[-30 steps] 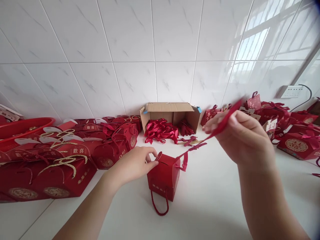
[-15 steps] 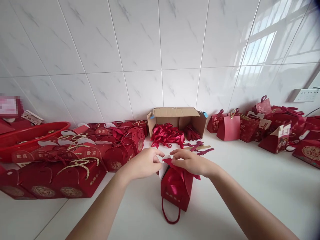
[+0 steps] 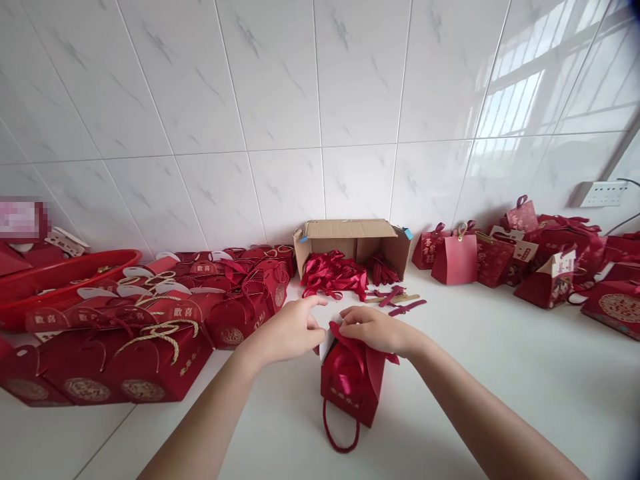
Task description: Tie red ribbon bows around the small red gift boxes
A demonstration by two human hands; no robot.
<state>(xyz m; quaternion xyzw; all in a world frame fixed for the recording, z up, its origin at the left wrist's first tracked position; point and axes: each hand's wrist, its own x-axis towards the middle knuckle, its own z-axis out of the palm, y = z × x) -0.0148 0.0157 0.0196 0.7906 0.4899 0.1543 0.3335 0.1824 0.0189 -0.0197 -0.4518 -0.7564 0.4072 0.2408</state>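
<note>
A red gift box (image 3: 367, 393) with gold lettering stands on the white table in front of me, its upper flaps not flat together. From its near side hangs a loop of dark red cord (image 3: 342, 448). Glossy red ribbon (image 3: 345, 375) lies across its top and front. My right hand (image 3: 373, 329) is closed, its fingertips pinching the ribbon at the top. At the left side, my left hand (image 3: 290, 331) grips the box's edge by a white inner flap (image 3: 327, 343); its index finger is stretched out, and its lower fingers are partly hidden.
An open cardboard carton (image 3: 350, 230) by the tiled wall holds red ribbons (image 3: 334, 275), with loose strips (image 3: 407, 307) before it. Finished-looking red boxes (image 3: 150, 373) crowd the left, near a red plastic basin (image 3: 75, 270). More red bags and boxes (image 3: 454, 259) stand at right.
My right fingers have drawn closer together on the ribbon at the box top. The left hand stays beside the box with its index finger straighter. The view has shifted slightly.
</note>
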